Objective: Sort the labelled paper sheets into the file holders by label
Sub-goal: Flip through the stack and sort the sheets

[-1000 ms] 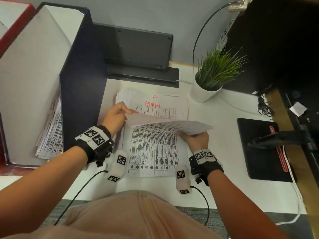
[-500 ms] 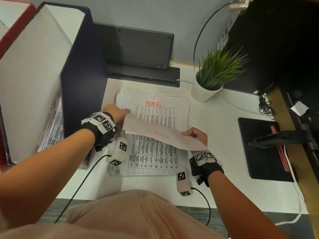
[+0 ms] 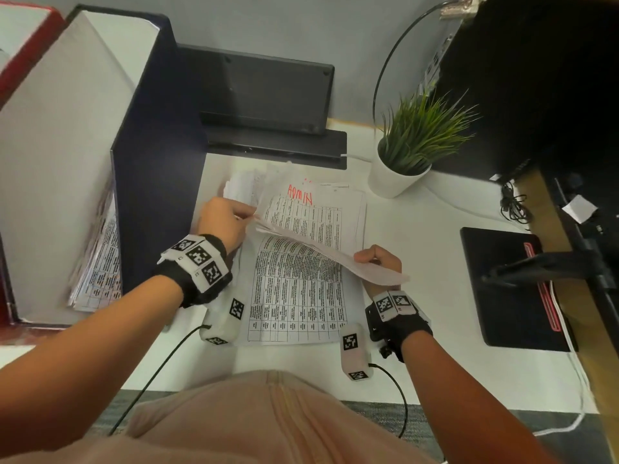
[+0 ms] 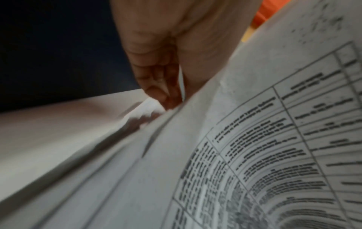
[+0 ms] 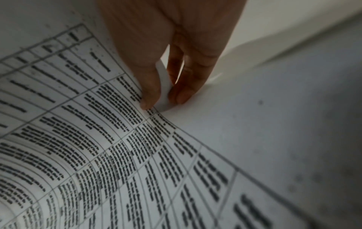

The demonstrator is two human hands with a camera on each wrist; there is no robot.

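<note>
Head view — both hands pinch one lifted sheet above the stack.

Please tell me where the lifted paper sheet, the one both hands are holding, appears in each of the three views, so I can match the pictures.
Head: the lifted sheet sags across the middle, above the paper stack, between the left hand and right hand.
Left wrist: it fills the right half, printed table showing.
Right wrist: it fills the left half, its edge pinched by the fingers.
Shared landmark: the sheet's printed table grid.
</note>
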